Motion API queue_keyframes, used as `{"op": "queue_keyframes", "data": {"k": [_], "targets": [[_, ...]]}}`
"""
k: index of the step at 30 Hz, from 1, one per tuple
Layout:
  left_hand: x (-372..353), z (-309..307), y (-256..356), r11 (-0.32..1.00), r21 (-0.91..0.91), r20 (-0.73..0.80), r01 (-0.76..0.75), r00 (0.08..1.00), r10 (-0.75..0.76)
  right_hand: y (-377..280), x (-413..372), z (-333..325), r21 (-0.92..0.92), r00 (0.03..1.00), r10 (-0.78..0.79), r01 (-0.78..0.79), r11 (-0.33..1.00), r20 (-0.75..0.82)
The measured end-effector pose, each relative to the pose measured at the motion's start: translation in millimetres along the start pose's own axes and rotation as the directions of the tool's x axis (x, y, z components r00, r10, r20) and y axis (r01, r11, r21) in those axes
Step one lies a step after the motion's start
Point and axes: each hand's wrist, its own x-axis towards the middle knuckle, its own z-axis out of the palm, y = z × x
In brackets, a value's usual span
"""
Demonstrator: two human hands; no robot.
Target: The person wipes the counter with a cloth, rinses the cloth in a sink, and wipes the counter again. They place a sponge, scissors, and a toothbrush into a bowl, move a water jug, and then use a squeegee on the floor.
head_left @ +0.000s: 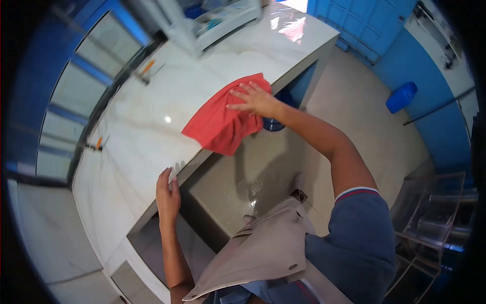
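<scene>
A red cloth [215,119] lies spread on the white marble-look counter [147,131], its near corner hanging over the front edge. My right hand [255,100] rests flat on the cloth's far right part, fingers stretched apart. At the counter's front edge, to the left of the cloth, is my left hand [168,191], its fingers extended and holding nothing. The fingertips of that hand are right at the edge.
A white rack [228,25] with small items stands at the counter's back. Two orange-handled taps [147,71] line the window side. Below the counter is a dark blue container [273,124]. A blue bin [401,97] and a clear shelf unit [430,218] are to the right.
</scene>
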Motion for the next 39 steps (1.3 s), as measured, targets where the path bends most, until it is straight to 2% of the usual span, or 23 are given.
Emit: {"op": "queue_keyframes", "data": {"k": [1, 3, 4, 6, 7, 8, 9, 10, 11, 12, 13, 14, 15, 16, 20, 23, 25, 28, 31, 33, 36, 38, 39], "targets": [[20, 19, 22, 1.0, 0.0, 0.008, -0.03, 1.0, 0.03, 40, -19, -2, -0.015, 1.0, 0.026, -0.026, 1.0, -0.004], [56, 59, 62, 0.937, 0.239, 0.063, -0.255, 0.967, 0.247, 118, -59, -4, -0.026, 0.962, 0.234, -0.233, 0.972, 0.14], [83, 76, 82, 0.929, 0.273, 0.2, -0.251, 0.959, 0.2, 170, -81, 7, -0.037, 0.936, 0.318, -0.316, 0.948, 0.149], [117, 117, 108, 0.905, 0.299, 0.261, -0.303, 0.938, 0.228, 254, -125, 7, -0.056, 0.811, 0.541, -0.543, 0.838, 0.224], [135, 133, 133, 0.885, 0.328, 0.316, -0.331, 0.921, 0.227, 287, -143, 7, -0.06, 0.802, 0.556, -0.558, 0.828, 0.217], [150, 149, 155, 0.917, 0.327, 0.395, -0.229, 0.914, 0.087, 315, -159, 8, 0.03, 0.748, 0.626, -0.647, 0.762, 0.222], [167, 166, 171, 0.913, 0.329, 0.404, -0.241, 0.91, 0.095, 335, -173, 11, 0.121, 0.687, 0.687, -0.722, 0.681, 0.238], [184, 183, 183, 0.895, 0.364, 0.4, -0.257, 0.911, 0.099, 339, -179, 26, 0.171, 0.699, 0.692, -0.715, 0.677, 0.182], [199, 197, 191, 0.876, 0.396, 0.398, -0.275, 0.911, 0.107, 330, -177, 48, 0.179, 0.783, 0.602, -0.577, 0.797, -0.157], [212, 210, 203, 0.872, 0.394, 0.409, -0.291, 0.905, 0.117, 325, -175, 82, 0.114, 0.768, 0.429, -0.43, 0.895, -0.476], [228, 223, 215, 0.862, 0.409, 0.414, -0.3, 0.902, 0.118, 311, -161, 94, 0.468, 0.561, 0.71, -0.535, 0.703, -0.426], [243, 238, 229, 0.853, 0.422, 0.417, -0.308, 0.901, 0.119, 295, -143, 103, 0.751, 0.327, 0.908, -0.522, 0.404, -0.261], [254, 251, 242, 0.85, 0.419, 0.424, -0.32, 0.897, 0.129, 286, -125, 85, 0.789, 0.143, 0.955, -0.538, 0.295, -0.259], [261, 258, 251, 0.836, 0.456, 0.419, -0.306, 0.902, 0.102, 287, -116, 72, 0.818, 0.021, 0.976, -0.541, 0.195, -0.219], [268, 265, 260, 0.818, 0.483, 0.445, -0.312, 0.892, 0.077, 352, -136, 86, 0.868, -0.138, 0.93, -0.427, 0.255, -0.342], [272, 269, 262, 0.812, 0.483, 0.47, -0.329, 0.879, 0.077, 412, -170, 123, 0.882, -0.196, 0.899, -0.358, 0.306, -0.392], [275, 269, 259, 0.8, 0.497, 0.479, -0.336, 0.875, 0.07, 424, -183, 170, 0.821, -0.17, 0.842, -0.386, 0.421, -0.512], [277, 272, 260, 0.802, 0.494, 0.494, -0.335, 0.867, 0.058, 418, -209, 244, 0.802, -0.167, 0.853, -0.464, 0.375, -0.495], [280, 274, 255, 0.804, 0.486, 0.505, -0.342, 0.861, 0.061, 400, -230, 323, 0.822, -0.289, 0.868, -0.531, 0.206, -0.404], [283, 275, 245, 0.803, 0.48, 0.512, -0.353, 0.856, 0.071, 393, -245, 370, 0.841, -0.49, 0.825, -0.54, -0.033, -0.282], [286, 283, 235, 0.768, 0.518, 0.499, -0.377, 0.862, 0.087, 393, -268, 418, 0.801, -0.765, 0.641, -0.421, -0.425, -0.062], [285, 282, 239, 0.755, 0.527, 0.498, -0.39, 0.862, 0.097, 389, -276, 443, 0.788, -0.793, 0.609, -0.377, -0.486, -0.003], [284, 282, 239, 0.756, 0.529, 0.493, -0.386, 0.865, 0.097, 385, -283, 455, 0.821, -0.731, 0.672, -0.31, -0.48, 0.117]]}}
